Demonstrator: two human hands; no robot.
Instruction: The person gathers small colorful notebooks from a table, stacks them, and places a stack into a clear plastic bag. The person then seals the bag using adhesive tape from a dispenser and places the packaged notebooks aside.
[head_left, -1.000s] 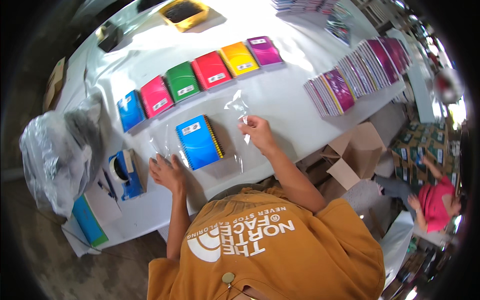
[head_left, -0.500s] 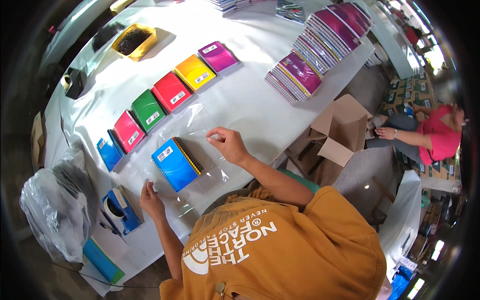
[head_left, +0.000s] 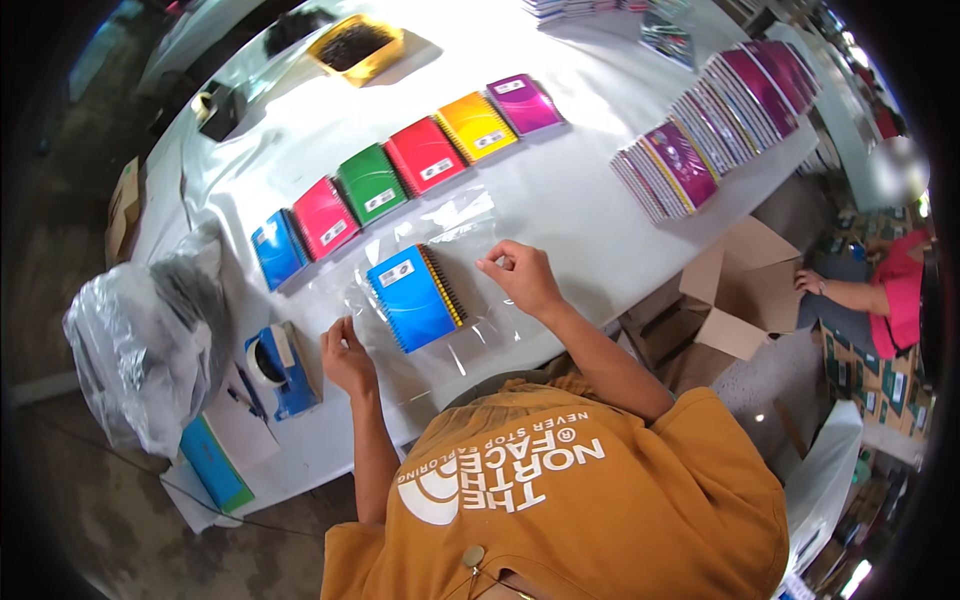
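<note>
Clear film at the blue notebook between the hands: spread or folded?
Spread out: the clear film shows shiny creases beyond the blue notebook on several sides. Small edge folds: cannot tell.

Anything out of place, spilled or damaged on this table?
I see no spill or damage. The row of coloured notebooks is orderly, and the nearer blue notebook lies flat amid clear film. Only the crumpled plastic bag looks untidy, appearing to bulge past the table's left edge.
</note>
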